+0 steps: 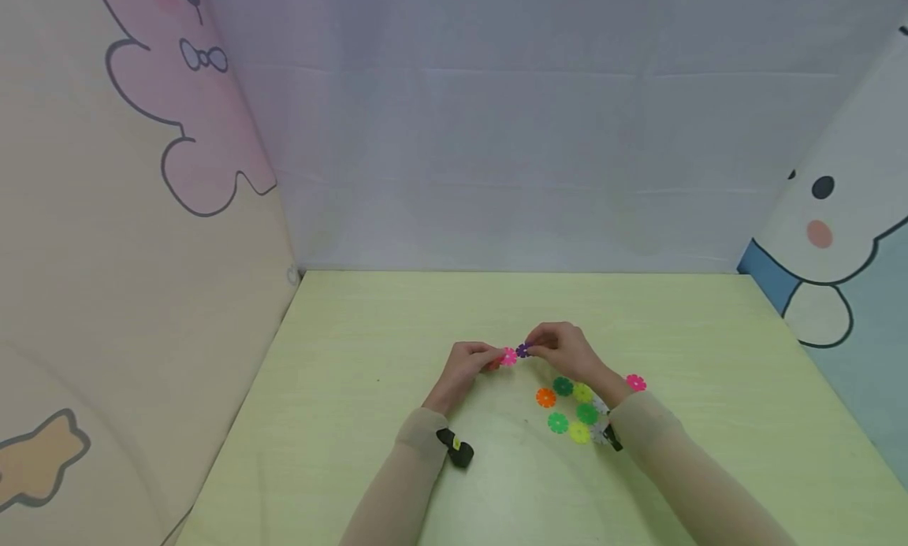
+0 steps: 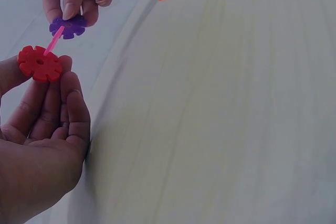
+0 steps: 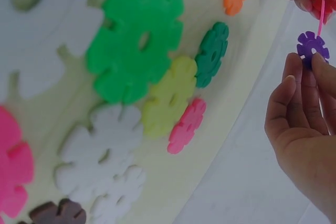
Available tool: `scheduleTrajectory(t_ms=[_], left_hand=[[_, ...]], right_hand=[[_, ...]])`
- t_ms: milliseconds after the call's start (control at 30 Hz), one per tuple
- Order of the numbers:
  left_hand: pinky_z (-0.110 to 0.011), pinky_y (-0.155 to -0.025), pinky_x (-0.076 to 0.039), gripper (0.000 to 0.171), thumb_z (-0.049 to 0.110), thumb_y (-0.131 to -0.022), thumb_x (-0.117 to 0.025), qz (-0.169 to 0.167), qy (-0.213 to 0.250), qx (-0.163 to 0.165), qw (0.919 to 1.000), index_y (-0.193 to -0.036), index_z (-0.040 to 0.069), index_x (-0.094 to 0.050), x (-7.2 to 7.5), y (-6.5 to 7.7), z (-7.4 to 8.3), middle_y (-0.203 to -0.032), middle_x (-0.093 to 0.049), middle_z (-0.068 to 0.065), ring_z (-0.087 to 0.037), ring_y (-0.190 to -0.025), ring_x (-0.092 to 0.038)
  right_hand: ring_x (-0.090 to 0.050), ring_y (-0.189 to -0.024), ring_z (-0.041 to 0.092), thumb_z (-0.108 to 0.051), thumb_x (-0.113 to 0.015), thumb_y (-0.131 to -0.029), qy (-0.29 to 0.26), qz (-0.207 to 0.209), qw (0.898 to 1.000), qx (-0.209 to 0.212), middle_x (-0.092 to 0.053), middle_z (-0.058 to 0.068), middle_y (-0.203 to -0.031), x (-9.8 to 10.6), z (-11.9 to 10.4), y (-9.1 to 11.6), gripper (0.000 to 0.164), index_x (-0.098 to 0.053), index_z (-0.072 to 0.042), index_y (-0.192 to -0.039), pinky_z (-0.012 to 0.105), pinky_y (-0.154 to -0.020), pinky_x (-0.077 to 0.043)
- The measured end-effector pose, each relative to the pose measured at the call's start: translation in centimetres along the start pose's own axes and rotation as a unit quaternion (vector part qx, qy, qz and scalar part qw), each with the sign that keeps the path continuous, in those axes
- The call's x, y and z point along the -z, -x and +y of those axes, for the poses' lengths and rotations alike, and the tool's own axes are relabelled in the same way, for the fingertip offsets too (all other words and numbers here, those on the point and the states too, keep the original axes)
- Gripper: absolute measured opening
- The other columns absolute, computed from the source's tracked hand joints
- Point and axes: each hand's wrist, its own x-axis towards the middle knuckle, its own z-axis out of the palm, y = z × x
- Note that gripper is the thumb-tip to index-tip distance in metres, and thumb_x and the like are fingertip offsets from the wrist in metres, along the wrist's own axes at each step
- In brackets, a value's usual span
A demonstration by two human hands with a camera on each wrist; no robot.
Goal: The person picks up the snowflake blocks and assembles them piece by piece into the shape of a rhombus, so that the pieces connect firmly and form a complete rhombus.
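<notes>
Discs [image 1: 558, 423]: loose on table [image 1: 355, 333], right of the purple disc [image 1: 523, 351]
Right sleeve [image 1: 649, 428]: partly hides white discs [image 3: 86, 153] in head view
Purple disc: flower-notched, pinched by right hand [image 1: 566, 352]
Red disc [image 2: 38, 69]: pinched by left hand [image 1: 463, 365]
Pink disc [image 1: 509, 357]: between red and purple

Pale yellow-green counter [image 1: 340, 373]; straight far edge meets a lilac-grey backdrop [image 1: 482, 136] with faint horizontal creases. Beige left wall [image 1: 92, 278] bears a pink cartoon figure [image 1: 206, 128] with bow tie [image 1: 203, 58]; orange-tan shape [image 1: 35, 459] lower down. Right wall [image 1: 872, 365]: white cartoon face [image 1: 851, 211], dark eye [image 1: 823, 187], pink cheek [image 1: 819, 234].
</notes>
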Motion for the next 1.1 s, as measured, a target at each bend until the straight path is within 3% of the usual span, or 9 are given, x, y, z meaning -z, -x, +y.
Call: scheduleTrajectory(t_ms=[667,1100], left_hand=[[-0.032,-0.072,-0.048,0.026,0.028,-0.081,-0.078,0.000,0.000,0.006,1.0000,-0.080,0.002,-0.074,-0.19,0.20,0.10,-0.073,-0.066,-0.007,-0.021,-0.072,-0.060],[-0.031,-0.069,-0.048,0.021,0.023,-0.080,-0.078,0.016,0.010,0.014,0.9997,-0.078,0.002,-0.075,-0.19,0.29,0.22,-0.071,-0.066,-0.007,-0.017,-0.068,-0.060]], right_hand=[[-0.065,-0.082,0.017,-0.004,-0.069,-0.087,-0.005,-0.010,0.999,0.036,-0.068,0.000,-0.090,-0.10,-0.03,-0.23,0.007,-0.070,-0.009,-0.092,0.034,-0.077,-0.053],[-0.065,-0.077,0.014,-0.007,-0.074,-0.084,0.009,0.003,0.999,0.036,-0.069,-0.003,-0.085,-0.53,-0.05,-0.48,0.005,-0.074,-0.011,-0.088,0.032,-0.074,-0.053]])
